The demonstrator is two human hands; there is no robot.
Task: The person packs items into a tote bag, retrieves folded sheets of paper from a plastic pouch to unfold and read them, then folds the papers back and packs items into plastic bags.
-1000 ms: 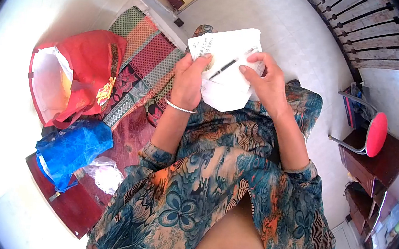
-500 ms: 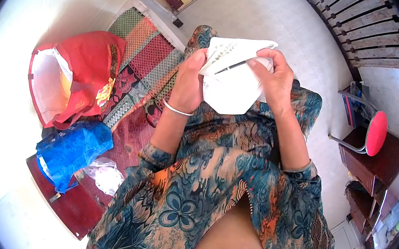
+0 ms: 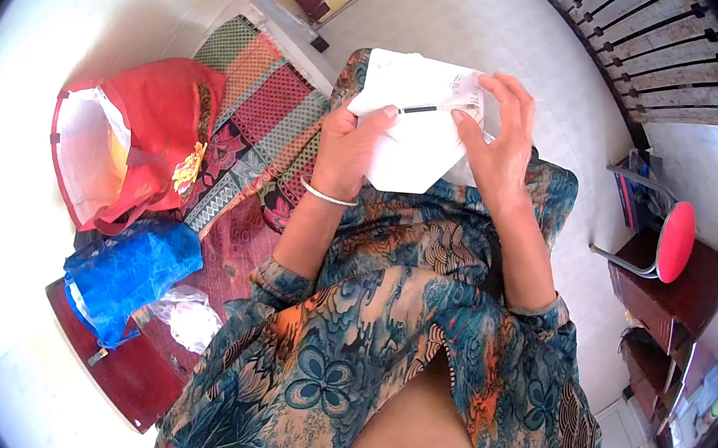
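Above my lap I hold a white folded paper or booklet (image 3: 416,151) with some handwriting near its top. A dark slim pen (image 3: 418,109) lies across it. My left hand (image 3: 350,148) grips the paper's left edge, thumb on top, and its thumb tip is close to one end of the pen. At the right edge, my right hand (image 3: 501,143) has its thumb on the paper near the pen's other end, with the fingers raised behind the top right corner. Whether the right thumb presses on the pen is unclear.
Left of me, a red bag (image 3: 158,121), a blue bag (image 3: 132,269) and a clear plastic bag (image 3: 189,320) rest on a dark red wooden seat (image 3: 121,365) with a patterned cloth (image 3: 257,106). A red round stool (image 3: 676,241) and brown cabinet (image 3: 679,287) stand at right.
The paper has been turned and its top part now lies flatter, with the pen nearly level. My left thumb has come onto the paper; my right fingers have lifted and spread from the thumb.
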